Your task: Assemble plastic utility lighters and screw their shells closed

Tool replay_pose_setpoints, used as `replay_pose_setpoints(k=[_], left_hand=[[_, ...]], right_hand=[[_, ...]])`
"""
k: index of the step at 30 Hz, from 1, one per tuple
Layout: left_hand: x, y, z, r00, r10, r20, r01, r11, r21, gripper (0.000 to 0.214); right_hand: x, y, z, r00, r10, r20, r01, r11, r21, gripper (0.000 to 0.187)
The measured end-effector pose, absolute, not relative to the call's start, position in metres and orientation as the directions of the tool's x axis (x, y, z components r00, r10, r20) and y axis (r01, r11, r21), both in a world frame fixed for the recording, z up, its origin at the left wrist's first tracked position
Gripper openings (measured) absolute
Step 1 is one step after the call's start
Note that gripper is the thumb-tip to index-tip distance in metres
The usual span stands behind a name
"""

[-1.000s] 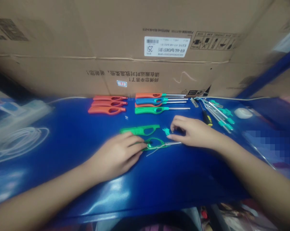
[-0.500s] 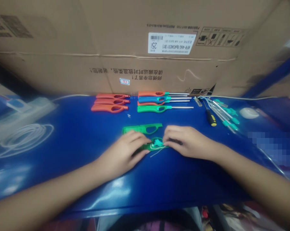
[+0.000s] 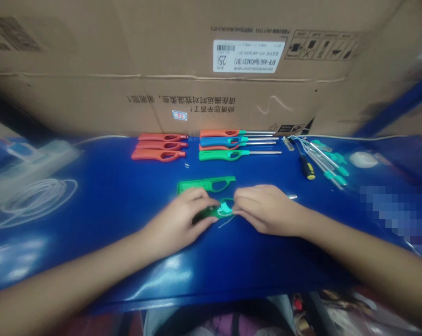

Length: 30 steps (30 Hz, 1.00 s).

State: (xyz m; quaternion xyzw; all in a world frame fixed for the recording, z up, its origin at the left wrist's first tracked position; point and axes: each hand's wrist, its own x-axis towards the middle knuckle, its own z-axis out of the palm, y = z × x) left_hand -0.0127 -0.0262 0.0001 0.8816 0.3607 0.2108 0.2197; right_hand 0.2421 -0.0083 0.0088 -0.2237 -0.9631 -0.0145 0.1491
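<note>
My left hand [image 3: 190, 212] is closed with thumb and fingers on the rear of an opened green lighter shell [image 3: 211, 213]. A turquoise trigger piece [image 3: 225, 208] and pale wires lie in that shell. Its front end is pinched by my right hand [image 3: 258, 207], whose fingertips cover the join. Beyond that hand's back peeks a short metal tip [image 3: 293, 196]; its link to the lighter is hidden. Just behind my hands lies the matching green shell half [image 3: 207, 184]. A thin clear tube [image 3: 225, 222] sticks out in front of the lighter.
Several red lighter handles [image 3: 158, 155] and several long-necked lighters [image 3: 221, 155] line the cardboard wall [image 3: 183, 56]. A black-yellow screwdriver [image 3: 306, 168] lies beside metal rods with turquoise ends [image 3: 328, 163]. At left are coiled white cable [image 3: 39, 205] and a power strip [image 3: 50, 156].
My right hand has shifted slightly left and rolled over, its fingers bunched closer at the lighter's front. A metal tip now shows behind it. The left hand stays nearly still.
</note>
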Motion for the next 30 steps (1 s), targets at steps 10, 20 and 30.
replay_pose_setpoints(k=[10, 20, 30], left_hand=[[-0.0109, -0.0265, 0.0014, 0.64, 0.746, 0.183, 0.562, -0.617, 0.552, 0.022], [-0.0101, -0.0262, 0.0014, 0.627, 0.762, 0.16, 0.558, -0.583, 0.591, 0.021], [-0.0104, -0.0269, -0.0007, 0.622, 0.758, 0.194, 0.552, -0.601, 0.579, 0.021]], right_hand=[[0.2416, -0.0109, 0.0088, -0.86, 0.384, 0.337, 0.42, 0.906, 0.041, 0.027], [0.2422, -0.0104, 0.0118, -0.862, 0.392, 0.321, 0.418, 0.908, 0.012, 0.028], [0.2433, -0.0082, 0.011, -0.87, 0.43, 0.242, 0.43, 0.901, -0.052, 0.027]])
